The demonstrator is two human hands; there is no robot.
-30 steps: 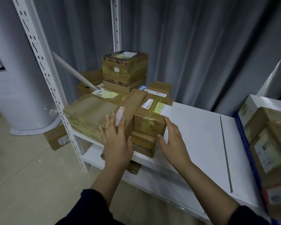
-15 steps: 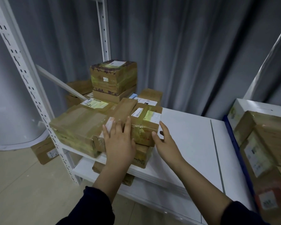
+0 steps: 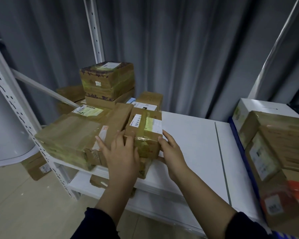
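The white shelf [image 3: 188, 135] runs across the view in front of a grey curtain [image 3: 179, 49], bare along its middle and crowded with brown cartons at its left end; a second heap of cartons [image 3: 274, 149] stands at the right edge, well apart from the work; at the left, the large flat box [image 3: 67, 135] lies at the shelf's front corner, with the long narrow box [image 3: 116, 118] just beside it on its right; next to that sits the small taped box [image 3: 145, 131], stacked on a lower box [image 3: 143, 168] near the shelf's front edge, its white label facing up; a second ago the left hand [image 3: 121, 152] lay on the long narrow box, and it has since slid rightward, so that its fingers [image 3: 118, 135], spread and fairly straight, now reach the near left corner of the small taped box while the outermost finger lies on the long one; the right hand [image 3: 171, 150] keeps to the box's right side as before, its fingers [image 3: 165, 135] flat against that face and the thumb at the front right corner; neither hand curls round the box, and the box has not shifted on its stack; I judge that the two hands are now bracketing it for a lift or a slide, and that the squeeze is not yet firm.
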